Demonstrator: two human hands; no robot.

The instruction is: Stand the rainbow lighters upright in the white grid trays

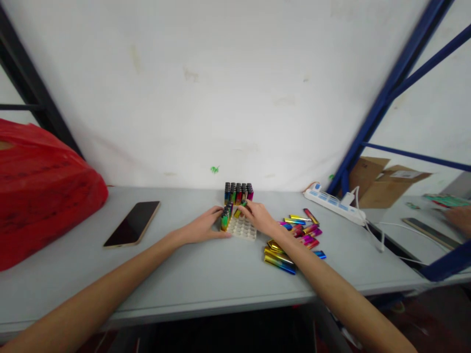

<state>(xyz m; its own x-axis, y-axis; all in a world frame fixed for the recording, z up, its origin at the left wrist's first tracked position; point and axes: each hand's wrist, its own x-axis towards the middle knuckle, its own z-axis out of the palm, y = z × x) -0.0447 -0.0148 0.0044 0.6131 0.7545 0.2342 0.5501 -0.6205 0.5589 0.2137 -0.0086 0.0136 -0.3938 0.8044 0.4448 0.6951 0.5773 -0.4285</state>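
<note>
A white tray with square cells point(243, 229) lies on the grey table point(184, 264), holding a few upright colourful lighters along its left side. My left hand point(204, 226) rests against the tray's left edge, fingers curled on the standing lighters point(225, 218). My right hand point(258, 215) pinches one lighter point(240, 210) over the tray's far cells. A full block of upright lighters point(238, 193) stands just behind the tray. Several loose lighters point(294, 238) lie in a pile to the right of my right forearm.
A phone point(132, 223) lies face up on the left, beyond it a red plastic bag point(40, 191). A white power strip point(333, 201) with cables sits at the right. Another person's hand point(459, 218) shows at the far right, behind blue shelf posts point(386, 93).
</note>
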